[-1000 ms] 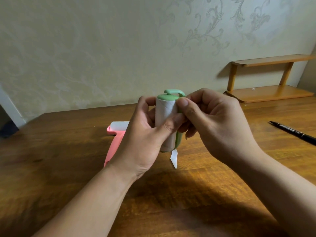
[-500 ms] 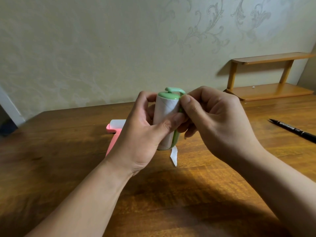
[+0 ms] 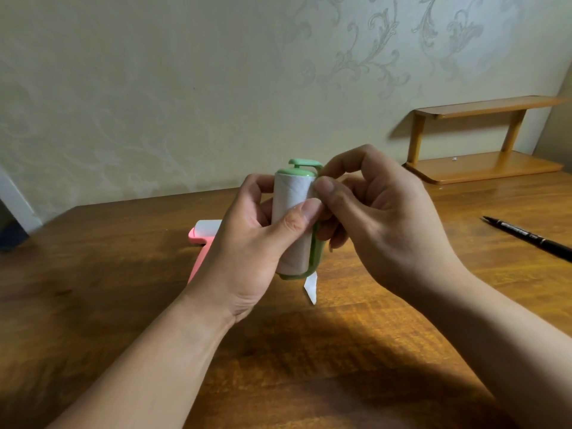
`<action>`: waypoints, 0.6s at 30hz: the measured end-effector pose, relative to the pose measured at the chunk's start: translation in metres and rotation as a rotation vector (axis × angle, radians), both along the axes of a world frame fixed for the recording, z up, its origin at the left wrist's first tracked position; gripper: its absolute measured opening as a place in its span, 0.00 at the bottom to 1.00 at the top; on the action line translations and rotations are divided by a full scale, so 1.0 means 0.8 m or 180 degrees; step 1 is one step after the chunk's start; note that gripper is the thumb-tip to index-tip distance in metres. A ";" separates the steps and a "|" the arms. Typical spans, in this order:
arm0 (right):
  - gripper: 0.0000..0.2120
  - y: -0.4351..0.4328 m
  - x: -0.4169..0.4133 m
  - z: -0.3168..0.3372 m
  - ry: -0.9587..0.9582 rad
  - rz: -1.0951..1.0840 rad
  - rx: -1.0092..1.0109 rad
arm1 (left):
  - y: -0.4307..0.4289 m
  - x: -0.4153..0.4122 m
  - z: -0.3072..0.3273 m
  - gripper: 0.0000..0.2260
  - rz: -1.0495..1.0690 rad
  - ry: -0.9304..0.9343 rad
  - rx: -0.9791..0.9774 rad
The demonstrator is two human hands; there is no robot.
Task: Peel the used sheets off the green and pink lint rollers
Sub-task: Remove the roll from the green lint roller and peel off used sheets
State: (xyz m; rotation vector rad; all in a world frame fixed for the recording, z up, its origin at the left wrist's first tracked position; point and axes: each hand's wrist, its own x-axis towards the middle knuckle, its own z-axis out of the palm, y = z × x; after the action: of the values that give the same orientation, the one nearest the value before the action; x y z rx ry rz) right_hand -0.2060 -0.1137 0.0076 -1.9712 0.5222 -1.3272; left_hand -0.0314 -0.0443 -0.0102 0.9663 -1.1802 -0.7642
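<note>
- My left hand point(image 3: 247, 243) holds the green lint roller point(image 3: 292, 212) upright above the wooden table point(image 3: 340, 351), fingers curled behind the white roll and thumb pressed across its front.
- My right hand point(image 3: 387, 218) comes in from the right, knuckles up, thumb and bent forefinger pinching at the roll's upper right edge; the other fingers curl behind the green frame.
- Both forearms reach in from the bottom of the frame and meet at the roller.
- A pointed white paper strip point(image 3: 311, 287) shows just under the roller's lower end.
- The pink lint roller point(image 3: 202, 243) lies on the table behind my left hand, partly hidden.
- A black pen point(image 3: 526, 238) lies to the right, with a small wooden shelf point(image 3: 483, 168) by the wall.
</note>
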 end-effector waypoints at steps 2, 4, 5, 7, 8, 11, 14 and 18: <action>0.03 -0.001 -0.001 -0.001 -0.0030 0.0025 -0.0029 | 0.000 0.000 0.001 0.23 0.0012 -0.0061 -0.0049; 0.04 -0.001 -0.001 -0.001 -0.0093 0.0110 0.0070 | 0.000 -0.001 0.002 0.25 0.0034 -0.0157 -0.0120; 0.05 -0.002 -0.001 -0.001 -0.0136 0.0192 0.0201 | -0.001 -0.002 0.002 0.25 0.0067 -0.0213 -0.0170; 0.06 -0.003 0.000 0.000 -0.0204 0.0413 0.0572 | -0.002 -0.003 0.001 0.25 0.0156 -0.0286 -0.0304; 0.07 -0.003 0.002 0.000 -0.0228 0.0540 0.0762 | -0.003 -0.002 0.001 0.25 0.0191 -0.0306 -0.0366; 0.08 -0.004 0.005 -0.001 -0.0291 0.0848 0.1143 | -0.004 0.002 0.001 0.28 0.0296 -0.0409 -0.0471; 0.08 -0.003 0.007 -0.002 -0.0393 0.1015 0.1379 | -0.005 0.004 -0.001 0.29 0.0409 -0.0553 -0.0543; 0.07 -0.002 0.008 -0.003 -0.0425 0.1126 0.1609 | -0.007 0.003 -0.004 0.28 0.0433 -0.0552 -0.0554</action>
State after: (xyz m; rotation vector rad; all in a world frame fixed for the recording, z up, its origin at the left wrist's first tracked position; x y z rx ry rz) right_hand -0.1997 -0.1155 0.0050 -1.4654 0.3758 -0.9788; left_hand -0.0286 -0.0495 -0.0132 0.9703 -1.2938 -0.4683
